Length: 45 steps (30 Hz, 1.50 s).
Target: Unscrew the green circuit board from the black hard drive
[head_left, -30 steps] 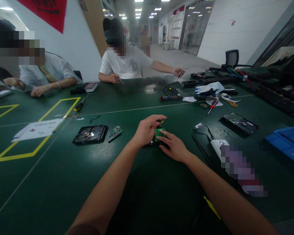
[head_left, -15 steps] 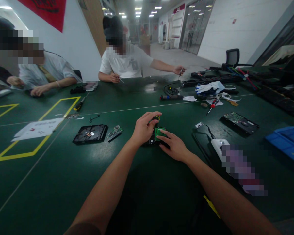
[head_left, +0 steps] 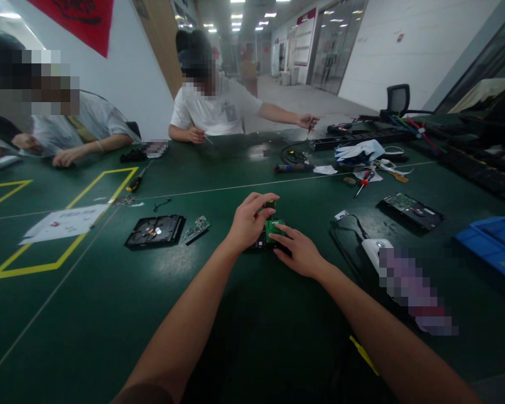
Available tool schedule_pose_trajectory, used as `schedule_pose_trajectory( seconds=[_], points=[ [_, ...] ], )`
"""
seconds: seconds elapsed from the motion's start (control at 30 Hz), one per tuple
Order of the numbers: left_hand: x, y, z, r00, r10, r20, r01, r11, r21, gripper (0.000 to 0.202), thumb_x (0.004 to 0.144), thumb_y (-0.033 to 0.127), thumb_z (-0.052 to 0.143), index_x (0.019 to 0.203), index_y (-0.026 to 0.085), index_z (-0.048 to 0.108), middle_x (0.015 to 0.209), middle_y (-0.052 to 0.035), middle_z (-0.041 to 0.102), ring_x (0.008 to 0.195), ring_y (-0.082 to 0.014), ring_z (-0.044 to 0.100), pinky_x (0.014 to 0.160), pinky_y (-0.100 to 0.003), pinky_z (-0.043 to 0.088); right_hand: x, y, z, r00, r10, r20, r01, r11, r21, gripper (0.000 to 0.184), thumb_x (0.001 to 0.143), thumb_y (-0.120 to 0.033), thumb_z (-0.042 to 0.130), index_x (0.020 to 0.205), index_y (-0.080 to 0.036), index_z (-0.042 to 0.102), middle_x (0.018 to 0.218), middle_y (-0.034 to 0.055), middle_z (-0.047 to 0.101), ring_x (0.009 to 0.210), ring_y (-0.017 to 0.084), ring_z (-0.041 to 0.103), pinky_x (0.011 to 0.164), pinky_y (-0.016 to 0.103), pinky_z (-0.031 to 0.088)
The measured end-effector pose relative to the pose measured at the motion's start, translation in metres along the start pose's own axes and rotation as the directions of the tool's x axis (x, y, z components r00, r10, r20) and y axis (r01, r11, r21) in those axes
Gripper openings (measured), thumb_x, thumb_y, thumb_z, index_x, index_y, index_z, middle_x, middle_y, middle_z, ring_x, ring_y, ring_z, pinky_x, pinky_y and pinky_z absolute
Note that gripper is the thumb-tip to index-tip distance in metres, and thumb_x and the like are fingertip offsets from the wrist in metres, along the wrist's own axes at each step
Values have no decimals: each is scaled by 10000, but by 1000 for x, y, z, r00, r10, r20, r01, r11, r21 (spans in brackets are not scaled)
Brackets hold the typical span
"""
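Before me on the green table lies a hard drive (head_left: 261, 242) with a green circuit board (head_left: 273, 228) on its upper side. My left hand (head_left: 249, 220) pinches the black-and-yellow handle of a screwdriver (head_left: 270, 205), held upright over the drive; the fingers hide most of its shaft and tip. My right hand (head_left: 299, 248) rests on the drive's right side, fingers stretched out over the board and its edge, steadying it against the table. To the left are another hard drive (head_left: 155, 231) and a loose circuit board (head_left: 198, 229).
A third hard drive (head_left: 411, 212), a white power bank-like device (head_left: 376, 247) with a cable and a blue tray (head_left: 492, 241) are on the right. Farther back lie a red screwdriver (head_left: 365, 182) and gloves (head_left: 359, 151). Two people sit across the table; a paper sheet (head_left: 63, 223) lies left.
Almost nothing differs. My left fingers have shifted very slightly around the screwdriver handle, while my right hand stays on the drive.
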<state>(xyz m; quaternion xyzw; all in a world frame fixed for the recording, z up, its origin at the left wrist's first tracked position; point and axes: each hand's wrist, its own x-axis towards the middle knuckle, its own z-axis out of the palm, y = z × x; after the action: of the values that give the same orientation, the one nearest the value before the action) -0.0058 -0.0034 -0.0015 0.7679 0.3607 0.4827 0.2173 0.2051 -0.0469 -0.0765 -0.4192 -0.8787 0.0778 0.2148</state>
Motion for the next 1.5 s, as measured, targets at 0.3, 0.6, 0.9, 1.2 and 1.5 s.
schedule_pose_trajectory(
  seconds=[0.3, 0.6, 0.9, 1.2, 1.5],
  points=[
    [0, -1, -2, 998, -5, 60, 9, 997, -73, 373, 994, 123, 466, 1285, 250, 663, 1267, -78, 642, 977, -161, 666, 614, -198, 563, 0, 0, 0, 1000, 4, 14, -4, 1000, -7, 436, 1016, -375, 577, 1446, -306, 576, 1603, 84, 461, 1406, 339, 514, 1114, 564, 484],
    [-1, 1, -1, 988, 7, 155, 18, 987, -162, 417, 1005, 114, 415, 1324, 255, 643, 1312, -74, 650, 945, -144, 678, 627, -201, 577, 0, 0, 0, 1000, 2, 9, -2, 1000, -10, 431, 1018, -376, 572, 1445, -315, 575, 1600, 76, 466, 1401, 336, 520, 1112, 572, 486],
    [0, 1, -2, 998, 1, -63, 8, 990, 140, 316, 952, 256, 691, 1267, 273, 668, 1117, -46, 636, 928, -152, 654, 689, -234, 571, 0, -1, -3, 1000, -6, 1, 6, 1000, -1, 430, 1007, -366, 589, 1432, -304, 591, 1592, 90, 476, 1394, 340, 527, 1112, 575, 486],
    [-3, 8, 1, 996, 76, -34, -64, 959, 275, 368, 1035, 329, 550, 1393, 262, 602, 1289, -73, 650, 1001, -158, 682, 782, -251, 591, 0, -2, -3, 1000, 9, 5, -9, 1000, 0, 423, 1010, -352, 587, 1431, -312, 591, 1596, 82, 471, 1385, 331, 536, 1120, 565, 479],
    [-2, 9, 1, 991, 29, -132, 10, 959, 283, 320, 963, 385, 685, 1252, 248, 668, 1107, -60, 681, 889, -170, 672, 734, -270, 555, 0, -3, -5, 1000, 12, 0, -12, 1000, 6, 440, 1001, -355, 597, 1440, -331, 584, 1597, 77, 471, 1382, 342, 536, 1086, 585, 506]
  ],
)
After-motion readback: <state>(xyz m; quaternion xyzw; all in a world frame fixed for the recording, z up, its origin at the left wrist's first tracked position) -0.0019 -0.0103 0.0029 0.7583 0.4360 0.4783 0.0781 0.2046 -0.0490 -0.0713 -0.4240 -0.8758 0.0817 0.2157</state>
